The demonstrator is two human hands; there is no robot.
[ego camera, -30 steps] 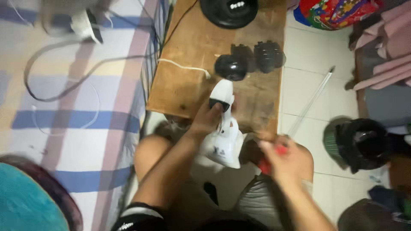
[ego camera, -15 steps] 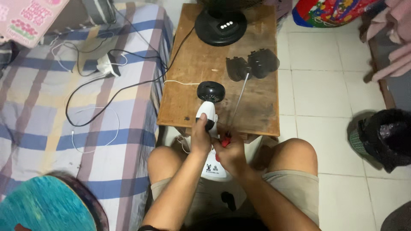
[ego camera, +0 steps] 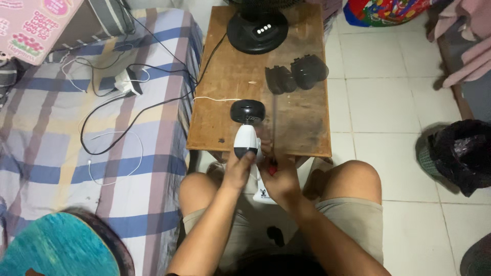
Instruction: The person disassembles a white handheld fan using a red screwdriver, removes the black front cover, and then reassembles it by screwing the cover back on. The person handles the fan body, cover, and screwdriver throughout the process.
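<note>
My left hand (ego camera: 239, 169) grips the white body of a small handheld appliance (ego camera: 246, 137). Its round black head (ego camera: 247, 110) rests on the front part of the wooden table (ego camera: 302, 130). My right hand (ego camera: 281, 180) is closed on a red-handled screwdriver (ego camera: 273, 128), right beside the appliance. The thin shaft points away from me over the table. Both hands meet just past the table's front edge, above my knees. The lower white part of the appliance is partly hidden behind my hands.
Two black plastic parts (ego camera: 280, 79) (ego camera: 309, 70) lie on the table behind a black fan base (ego camera: 257, 30). A plaid bed (ego camera: 61, 153) with cables and a white adapter (ego camera: 128, 82) lies left. A basket with a black bag (ego camera: 455, 153) stands right on the tiled floor.
My right hand brought the screwdriver in from the right until it sits against the appliance. The appliance's head now rests further onto the table, and the view has tilted forward.
</note>
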